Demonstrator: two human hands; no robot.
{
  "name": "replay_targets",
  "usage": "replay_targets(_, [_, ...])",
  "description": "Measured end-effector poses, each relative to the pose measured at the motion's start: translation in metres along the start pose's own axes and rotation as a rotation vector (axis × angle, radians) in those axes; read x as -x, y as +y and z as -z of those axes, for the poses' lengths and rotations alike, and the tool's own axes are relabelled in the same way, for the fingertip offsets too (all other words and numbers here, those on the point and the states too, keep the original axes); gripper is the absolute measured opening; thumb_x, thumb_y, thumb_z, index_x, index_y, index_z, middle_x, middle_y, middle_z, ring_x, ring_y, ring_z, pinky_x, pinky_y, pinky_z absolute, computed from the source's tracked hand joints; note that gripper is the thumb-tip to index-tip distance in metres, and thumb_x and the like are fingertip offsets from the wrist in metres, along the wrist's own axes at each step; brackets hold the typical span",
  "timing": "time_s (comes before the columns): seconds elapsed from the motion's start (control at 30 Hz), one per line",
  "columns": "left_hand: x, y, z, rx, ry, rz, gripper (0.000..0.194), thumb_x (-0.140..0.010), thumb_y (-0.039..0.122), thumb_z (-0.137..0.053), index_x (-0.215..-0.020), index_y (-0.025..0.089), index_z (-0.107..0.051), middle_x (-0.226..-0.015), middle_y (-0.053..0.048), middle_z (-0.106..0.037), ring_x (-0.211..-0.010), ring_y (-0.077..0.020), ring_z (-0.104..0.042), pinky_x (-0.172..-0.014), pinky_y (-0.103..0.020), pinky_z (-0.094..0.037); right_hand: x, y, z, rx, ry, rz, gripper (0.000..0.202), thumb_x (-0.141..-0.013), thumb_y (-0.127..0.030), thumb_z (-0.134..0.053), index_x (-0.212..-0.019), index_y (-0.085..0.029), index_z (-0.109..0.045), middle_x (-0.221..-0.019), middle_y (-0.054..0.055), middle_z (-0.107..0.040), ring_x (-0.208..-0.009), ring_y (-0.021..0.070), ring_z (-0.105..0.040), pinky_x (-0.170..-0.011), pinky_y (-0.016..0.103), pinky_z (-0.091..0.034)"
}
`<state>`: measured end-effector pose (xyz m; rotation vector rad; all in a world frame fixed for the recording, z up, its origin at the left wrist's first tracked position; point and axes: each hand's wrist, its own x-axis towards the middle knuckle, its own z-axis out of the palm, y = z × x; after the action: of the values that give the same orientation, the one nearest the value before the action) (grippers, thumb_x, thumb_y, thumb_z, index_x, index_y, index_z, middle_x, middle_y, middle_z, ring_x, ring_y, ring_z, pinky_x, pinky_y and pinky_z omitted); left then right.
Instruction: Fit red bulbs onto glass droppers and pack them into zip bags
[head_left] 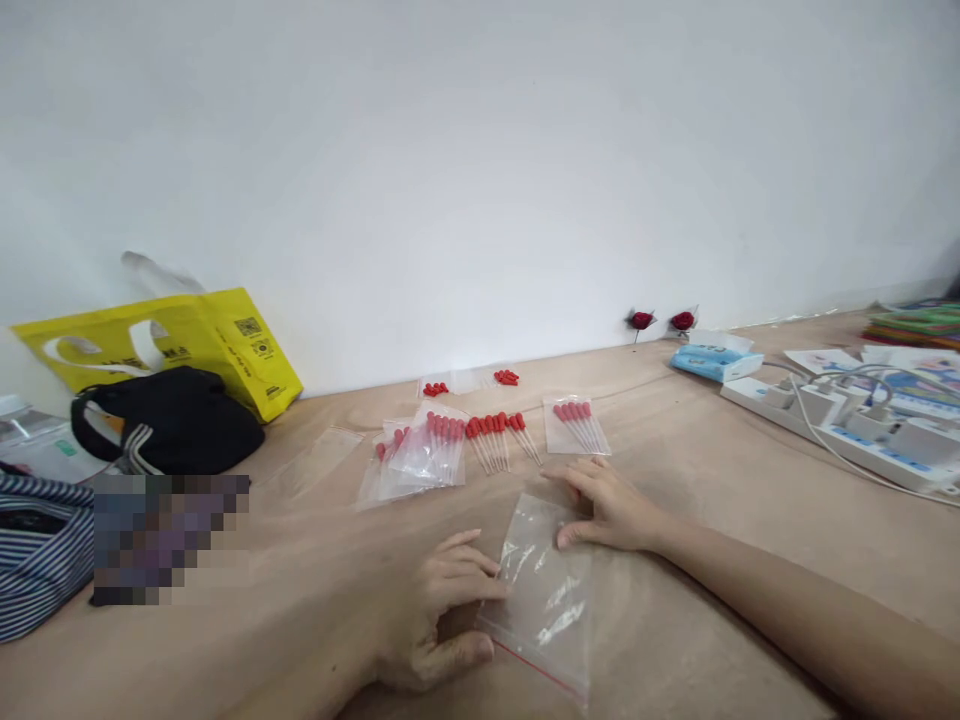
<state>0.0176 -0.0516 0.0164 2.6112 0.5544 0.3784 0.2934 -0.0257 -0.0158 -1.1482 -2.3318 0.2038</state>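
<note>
A clear zip bag (551, 575) with a red line along its near end lies flat on the table in front of me. My left hand (450, 610) is at the bag's near left edge, thumb and fingers apart, the fingertips touching it. At the far right edge of the bag rests my right hand (611, 505), fingers spread and thumb on the plastic. Beyond the hands lie loose thin droppers with red bulbs (489, 440). To their left, bagged red-bulb droppers (442, 445) overlap in a pile. Another bag of droppers (577, 427) lies flat on the right.
Small bags of red bulbs (435, 390) lie by the wall. A yellow bag (180, 345), a black cloth item (172, 420) and striped fabric (41, 550) are at left. On the right are a tissue pack (712, 360), a power strip (847, 420) with cables, and dark red flowers (640, 320).
</note>
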Motion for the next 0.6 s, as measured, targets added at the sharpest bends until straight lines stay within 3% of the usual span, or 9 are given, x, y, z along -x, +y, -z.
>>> replay_targets(0.07, [-0.003, 0.003, 0.002, -0.012, -0.017, -0.027, 0.032, -0.08, 0.037, -0.044, -0.107, 0.026, -0.058, -0.099, -0.004, -0.065, -0.104, -0.0225, -0.052, -0.102, -0.046, -0.024, -0.003, 0.002, -0.002, 0.075, 0.103, -0.036, 0.046, -0.075, -0.042, -0.055, -0.114, -0.02, -0.049, -0.092, 0.008, -0.059, -0.075, 0.0173, -0.052, -0.072, 0.032, -0.033])
replay_targets(0.17, [-0.017, 0.003, 0.008, -0.091, -0.08, -0.084, 0.034, -0.081, 0.027, -0.041, -0.112, 0.026, -0.055, -0.123, -0.002, -0.052, -0.12, -0.0235, -0.038, -0.102, -0.045, -0.023, -0.004, 0.001, -0.004, 0.104, 0.151, -0.017, 0.019, -0.08, -0.029, -0.049, -0.094, -0.019, -0.058, -0.077, 0.004, -0.058, -0.068, 0.0149, -0.052, -0.068, 0.029, -0.033])
replay_targets(0.23, [-0.028, 0.002, 0.01, -0.133, -0.171, -0.139, 0.039, -0.081, 0.023, -0.041, -0.12, 0.025, -0.049, -0.132, -0.002, -0.042, -0.126, -0.0238, -0.029, -0.103, -0.045, -0.022, -0.003, 0.0, -0.005, 0.081, 0.142, 0.001, 0.014, -0.079, -0.028, -0.049, -0.078, -0.018, -0.059, -0.065, 0.002, -0.055, -0.062, 0.0132, -0.05, -0.065, 0.028, -0.033])
replay_targets(0.33, [-0.04, 0.007, 0.004, -0.154, -0.236, -0.188, 0.043, -0.08, 0.029, -0.045, -0.123, 0.025, -0.044, -0.131, -0.003, -0.043, -0.121, -0.025, -0.037, -0.1, -0.043, -0.028, 0.0, 0.004, -0.006, 0.042, 0.153, -0.028, 0.017, -0.079, -0.028, -0.05, -0.068, -0.018, -0.058, -0.06, 0.0, -0.053, -0.058, 0.012, -0.049, -0.065, 0.028, -0.034])
replay_targets(0.43, [-0.042, 0.018, -0.008, -0.254, -0.164, -0.072, 0.043, -0.078, 0.039, -0.048, -0.117, 0.02, -0.05, -0.121, -0.009, -0.053, -0.097, -0.0286, -0.054, -0.083, -0.044, -0.043, -0.004, 0.013, -0.006, -0.004, 0.193, -0.135, 0.016, -0.079, -0.027, -0.048, -0.071, -0.018, -0.059, -0.063, 0.001, -0.055, -0.06, 0.0124, -0.05, -0.064, 0.028, -0.036])
replay_targets(0.5, [-0.04, 0.023, -0.01, -0.302, -0.086, 0.031, 0.041, -0.079, 0.039, -0.047, -0.114, 0.017, -0.052, -0.11, -0.011, -0.059, -0.086, -0.0275, -0.056, -0.074, -0.043, -0.045, -0.014, 0.02, -0.004, -0.037, 0.214, -0.228, 0.014, -0.077, -0.025, -0.049, -0.073, -0.017, -0.06, -0.066, 0.002, -0.057, -0.061, 0.0127, -0.051, -0.062, 0.026, -0.037])
replay_targets(0.6, [-0.038, 0.019, 0.0, -0.268, -0.053, -0.01, 0.036, -0.082, 0.029, -0.043, -0.116, 0.021, -0.05, -0.114, -0.007, -0.057, -0.096, -0.0253, -0.053, -0.084, -0.041, -0.042, -0.04, 0.029, -0.001, -0.087, 0.201, -0.427, 0.009, -0.072, -0.017, -0.051, -0.071, -0.017, -0.059, -0.072, 0.003, -0.061, -0.065, 0.0124, -0.054, -0.062, 0.023, -0.039])
